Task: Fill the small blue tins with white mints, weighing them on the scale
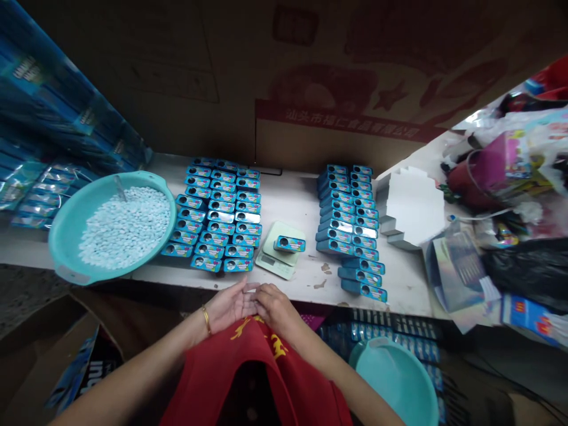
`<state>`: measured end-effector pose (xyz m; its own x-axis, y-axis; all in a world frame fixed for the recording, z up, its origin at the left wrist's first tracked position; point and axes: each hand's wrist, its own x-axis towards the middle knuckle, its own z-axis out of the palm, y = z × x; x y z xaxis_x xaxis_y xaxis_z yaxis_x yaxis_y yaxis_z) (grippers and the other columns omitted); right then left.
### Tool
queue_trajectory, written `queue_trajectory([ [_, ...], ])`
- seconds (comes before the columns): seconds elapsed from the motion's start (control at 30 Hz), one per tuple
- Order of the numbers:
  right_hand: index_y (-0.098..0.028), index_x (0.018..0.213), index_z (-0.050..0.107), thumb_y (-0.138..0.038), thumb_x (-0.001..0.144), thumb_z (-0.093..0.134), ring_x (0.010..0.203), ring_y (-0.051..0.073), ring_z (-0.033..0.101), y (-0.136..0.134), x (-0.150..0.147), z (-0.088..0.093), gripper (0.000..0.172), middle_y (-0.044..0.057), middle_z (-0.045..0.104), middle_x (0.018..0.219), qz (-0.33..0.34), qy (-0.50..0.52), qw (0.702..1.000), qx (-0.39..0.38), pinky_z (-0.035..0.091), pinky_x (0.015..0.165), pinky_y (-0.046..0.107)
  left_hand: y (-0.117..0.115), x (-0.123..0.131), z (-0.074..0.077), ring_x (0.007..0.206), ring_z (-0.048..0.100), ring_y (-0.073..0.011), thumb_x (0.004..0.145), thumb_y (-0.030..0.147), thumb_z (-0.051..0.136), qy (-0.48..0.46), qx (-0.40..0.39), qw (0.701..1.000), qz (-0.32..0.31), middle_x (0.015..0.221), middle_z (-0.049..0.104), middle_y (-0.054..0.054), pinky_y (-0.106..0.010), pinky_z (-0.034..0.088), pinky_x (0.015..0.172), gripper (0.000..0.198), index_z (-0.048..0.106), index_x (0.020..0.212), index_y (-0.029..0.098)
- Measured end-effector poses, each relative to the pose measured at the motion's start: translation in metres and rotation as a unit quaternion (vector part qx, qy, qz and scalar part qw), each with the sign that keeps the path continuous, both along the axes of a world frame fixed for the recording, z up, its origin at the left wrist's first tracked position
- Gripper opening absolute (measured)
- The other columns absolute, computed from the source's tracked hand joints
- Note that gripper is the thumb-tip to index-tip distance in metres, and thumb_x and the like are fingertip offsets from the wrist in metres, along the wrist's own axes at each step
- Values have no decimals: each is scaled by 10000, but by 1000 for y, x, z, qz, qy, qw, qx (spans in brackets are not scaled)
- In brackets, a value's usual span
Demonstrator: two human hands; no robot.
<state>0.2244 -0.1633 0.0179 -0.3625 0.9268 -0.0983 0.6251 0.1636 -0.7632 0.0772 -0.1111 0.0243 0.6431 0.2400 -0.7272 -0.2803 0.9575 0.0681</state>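
Note:
My left hand point(229, 306), with a gold bangle on its wrist, and my right hand point(275, 307) meet at the white table's point(310, 278) front edge. Their fingers touch, and no object shows between them. The nearest object is a pale green digital scale point(270, 263), just beyond the hands, with a blue rectangular tin point(289, 244) lying on it. Rows of matching blue tins point(217, 216) stand to its left, and more point(348, 219) to its right. Further left, a teal basin point(66, 236) holds a heap of pale blue-white mints point(124, 228).
A stack of white flat cartons point(410, 204) lies right of the tins. Bags and packaging point(528, 272) crowd the far right. A cardboard wall point(337, 139) rises behind the table. Below it sit another teal basin point(390, 378) and a red apron point(252, 367) on my lap.

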Motion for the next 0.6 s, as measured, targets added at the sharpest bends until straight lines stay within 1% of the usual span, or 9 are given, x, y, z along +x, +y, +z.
queue_trajectory([
  [0.1, -190, 879, 551, -78, 727, 485, 827, 139, 489, -1, 3, 0, 200, 26, 526, 843, -33, 53, 998, -7, 416, 741, 260, 0, -1, 1, 827, 586, -188, 774, 360, 463, 16, 8, 1000, -12, 881, 613, -138, -327, 405, 814, 324, 551, 924, 86],
  [0.2, -189, 870, 545, -112, 747, 468, 804, 126, 503, 7, 20, 3, 164, 26, 526, 843, -117, 105, 988, 9, 423, 717, 244, 4, -9, 6, 867, 580, -196, 749, 321, 515, 84, 67, 994, -14, 970, 603, -138, -335, 415, 808, 316, 544, 988, 116],
  [0.3, -183, 841, 549, -152, 766, 453, 747, 118, 514, 24, 45, 8, 126, 33, 531, 841, -217, 108, 969, 48, 429, 658, 232, 17, -31, 15, 871, 580, -192, 718, 254, 563, 176, 170, 969, 30, 993, 604, -123, -323, 432, 788, 289, 555, 983, 141],
  [0.37, -184, 835, 556, -163, 764, 457, 721, 118, 515, 40, 58, 9, 124, 33, 541, 834, -247, 84, 963, 72, 429, 643, 232, 32, -54, 22, 864, 581, -183, 709, 235, 574, 224, 225, 945, 73, 963, 618, -109, -311, 439, 778, 277, 559, 970, 144],
  [0.43, -187, 840, 564, -168, 762, 460, 717, 121, 515, 56, 66, 9, 131, 32, 552, 822, -252, 47, 962, 91, 428, 663, 241, 51, -81, 26, 855, 580, -178, 700, 238, 582, 274, 271, 916, 111, 926, 628, -91, -314, 439, 782, 286, 557, 969, 144],
  [0.5, -188, 839, 574, -171, 757, 467, 743, 132, 520, 69, 68, 7, 136, 36, 560, 822, -252, 5, 962, 109, 423, 701, 256, 72, -112, 25, 835, 580, -169, 684, 242, 599, 340, 316, 872, 153, 875, 635, -68, -314, 437, 779, 286, 562, 947, 136],
  [0.53, -189, 835, 579, -170, 754, 470, 765, 140, 521, 75, 67, 6, 137, 39, 563, 827, -250, -15, 961, 115, 420, 720, 263, 82, -127, 22, 820, 578, -160, 676, 240, 606, 385, 340, 840, 175, 849, 634, -51, -308, 432, 777, 282, 566, 933, 131],
  [0.57, -190, 829, 585, -169, 750, 473, 785, 147, 523, 79, 67, 5, 138, 42, 566, 830, -246, -33, 962, 117, 417, 734, 267, 91, -142, 18, 797, 575, -147, 667, 235, 614, 436, 364, 801, 193, 826, 630, -32, -297, 428, 769, 278, 571, 920, 128],
  [0.6, -190, 821, 590, -166, 748, 474, 798, 151, 523, 82, 66, 4, 139, 44, 567, 832, -241, -47, 962, 117, 417, 739, 269, 100, -156, 13, 794, 566, -139, 657, 225, 623, 481, 377, 765, 201, 810, 624, -16, -287, 421, 765, 279, 576, 914, 127],
])
